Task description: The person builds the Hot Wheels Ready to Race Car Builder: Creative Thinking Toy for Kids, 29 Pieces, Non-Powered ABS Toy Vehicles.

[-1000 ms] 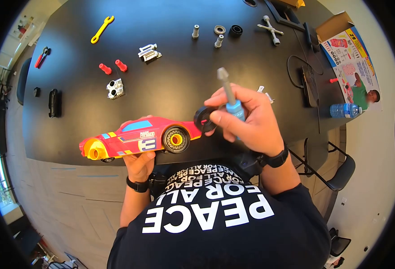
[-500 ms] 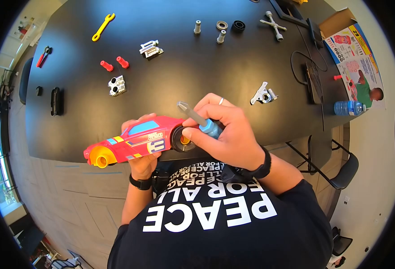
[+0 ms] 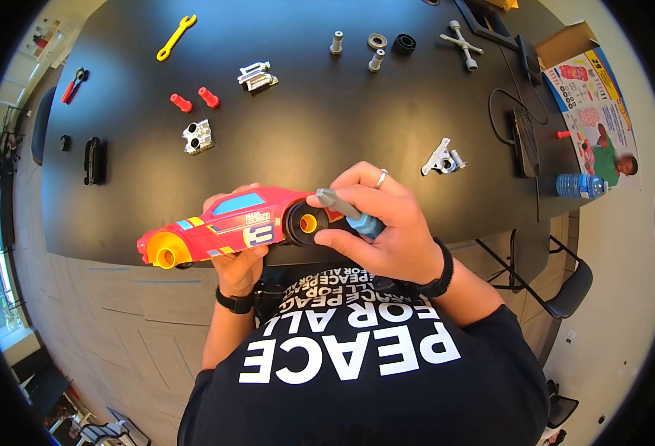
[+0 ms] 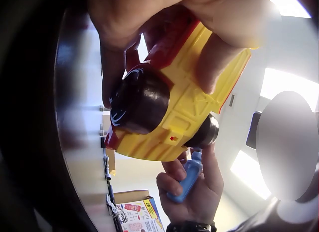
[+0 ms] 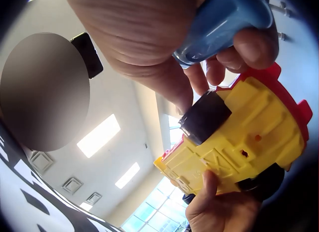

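Observation:
My left hand (image 3: 239, 273) holds a red toy car (image 3: 230, 223) from beneath, its other fingers behind the roof. The yellow underside (image 4: 187, 105) shows in the left wrist view. My right hand (image 3: 398, 232) keeps a toy screwdriver (image 3: 366, 223) with a blue handle and grey tip in its palm. Its thumb and a fingertip grip the rim of the black rear wheel (image 3: 294, 230), which has a yellow centre (image 3: 309, 223). Toward the car's other end, a bare yellow wheel arch (image 3: 166, 251) carries a protruding hub.
Across the black table (image 3: 283, 141) lie a yellow wrench (image 3: 176, 37), red pegs (image 3: 195, 99), silver engine parts (image 3: 198, 137), a silver bracket (image 3: 440, 157), grey pegs (image 3: 376, 59), black ring (image 3: 405, 44) and a lug wrench (image 3: 462, 46). A water bottle (image 3: 580, 186) and box (image 3: 595, 104) stand right.
The black ring in my right hand has moved left onto the car's rear wheel, covering its patterned hub. The screwdriver has tipped over from upright. My left hand keeps holding the car.

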Demonstrator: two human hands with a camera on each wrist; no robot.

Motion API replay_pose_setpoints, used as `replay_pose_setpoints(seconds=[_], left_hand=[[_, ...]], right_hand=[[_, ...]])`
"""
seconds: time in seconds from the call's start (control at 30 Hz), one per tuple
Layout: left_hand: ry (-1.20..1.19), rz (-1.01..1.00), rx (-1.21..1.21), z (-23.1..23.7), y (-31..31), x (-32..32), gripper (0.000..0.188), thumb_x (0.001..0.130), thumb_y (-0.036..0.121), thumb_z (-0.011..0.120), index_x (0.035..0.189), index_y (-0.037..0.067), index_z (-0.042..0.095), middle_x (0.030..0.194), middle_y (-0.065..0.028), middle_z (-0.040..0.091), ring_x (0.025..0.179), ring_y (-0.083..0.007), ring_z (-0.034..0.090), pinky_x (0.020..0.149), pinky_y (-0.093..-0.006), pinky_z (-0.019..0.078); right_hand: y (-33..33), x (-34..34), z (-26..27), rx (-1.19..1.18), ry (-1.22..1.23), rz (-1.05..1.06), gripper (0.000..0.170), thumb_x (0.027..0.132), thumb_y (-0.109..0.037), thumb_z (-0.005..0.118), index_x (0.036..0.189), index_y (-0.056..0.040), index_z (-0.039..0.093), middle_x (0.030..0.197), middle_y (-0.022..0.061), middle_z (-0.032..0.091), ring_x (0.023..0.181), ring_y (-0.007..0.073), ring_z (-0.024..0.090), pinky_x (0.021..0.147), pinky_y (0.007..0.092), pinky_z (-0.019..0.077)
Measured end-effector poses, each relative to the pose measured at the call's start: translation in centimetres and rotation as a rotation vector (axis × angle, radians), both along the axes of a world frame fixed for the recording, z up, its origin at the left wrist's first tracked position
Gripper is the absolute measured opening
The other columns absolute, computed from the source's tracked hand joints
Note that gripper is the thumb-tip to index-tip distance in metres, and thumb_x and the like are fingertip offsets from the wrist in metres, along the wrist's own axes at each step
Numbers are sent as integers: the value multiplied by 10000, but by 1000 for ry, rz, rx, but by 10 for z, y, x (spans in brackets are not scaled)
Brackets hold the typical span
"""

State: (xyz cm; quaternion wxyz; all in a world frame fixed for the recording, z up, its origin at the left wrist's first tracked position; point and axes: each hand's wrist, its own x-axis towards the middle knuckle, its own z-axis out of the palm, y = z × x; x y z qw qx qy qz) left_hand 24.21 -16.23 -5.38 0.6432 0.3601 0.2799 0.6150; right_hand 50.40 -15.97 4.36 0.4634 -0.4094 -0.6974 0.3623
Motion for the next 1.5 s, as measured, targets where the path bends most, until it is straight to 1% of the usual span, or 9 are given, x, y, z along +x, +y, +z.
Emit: replay_pose_setpoints(seconds=[0.3, 0.7, 0.93, 1.0, 1.1, 1.17, 1.23, 1.33, 1.5], left_hand=[[26, -1, -6, 2, -1, 0, 1003, 797, 86, 1002, 1585, 112, 381, 1627, -265, 528, 1465, -335, 591, 1236, -486, 510], [26, 19, 4, -2, -5, 0, 1005, 814, 79, 989, 1605, 108, 368, 1625, -247, 532, 1491, -350, 572, 1246, -499, 499], [24, 15, -55, -6, -7, -4, 1015, 814, 84, 991, 1613, 111, 365, 1627, -251, 529, 1495, -350, 567, 1258, -511, 486], [15, 26, -30, -5, -6, -1, 1021, 811, 87, 993, 1615, 111, 364, 1626, -255, 527, 1496, -350, 565, 1258, -510, 485], [3, 38, -3, -6, -5, 0, 1026, 807, 90, 994, 1616, 109, 363, 1624, -263, 525, 1501, -353, 558, 1261, -510, 479], [-4, 38, -1, -7, -5, -1, 1025, 806, 89, 993, 1615, 108, 364, 1624, -266, 524, 1505, -356, 553, 1265, -511, 474], [-7, 42, -3, -7, -4, 0, 1014, 807, 85, 990, 1608, 103, 369, 1625, -263, 524, 1514, -358, 542, 1275, -515, 459], [-35, 43, -4, -5, -4, 2, 994, 814, 68, 979, 1602, 98, 373, 1627, -260, 524, 1522, -356, 535, 1283, -515, 448], [-46, 33, 5, -6, -4, 1, 979, 817, 43, 971, 1595, 97, 379, 1617, -250, 543, 1513, -348, 549, 1282, -504, 451]], right_hand=[[0, 2, 1, 17, -115, 10, 570, 781, -264, 1019, 1227, -24, 757, 1143, 107, 671, 968, 287, 689, 840, 383, 570], [0, -3, -9, 107, -91, -97, 530, 741, -321, 1049, 1042, -32, 723, 1101, 100, 697, 903, 274, 694, 787, 384, 574], [-2, -7, -4, 151, -72, -164, 591, 704, -344, 1067, 1069, -38, 718, 1075, 105, 715, 911, 288, 707, 790, 387, 576], [-7, -5, 8, -23, -17, -172, 483, 796, -235, 1025, 1106, -24, 720, 1059, 110, 725, 922, 288, 717, 814, 381, 572], [5, 16, 1, 98, -4, -246, 306, 888, -69, 898, 1134, -8, 727, 1056, 113, 733, 930, 281, 718, 841, 367, 561], [19, 37, 12, 68, -129, -360, 235, 915, 25, 769, 1146, -5, 736, 1054, 123, 731, 936, 280, 710, 852, 348, 548], [42, 62, 13, 111, -349, -403, 245, 927, -22, 781, 1171, -17, 760, 1109, 151, 705, 980, 324, 708, 885, 400, 560], [66, 82, -2, 47, -568, -462, 357, 934, -70, 803, 1284, -32, 748, 1187, 172, 677, 1009, 365, 712, 912, 457, 574], [107, 77, -39, -89, -877, -378, 663, 974, -239, 828, 1598, -173, 612, 1319, 267, 619, 1071, 435, 728, 944, 494, 627]])
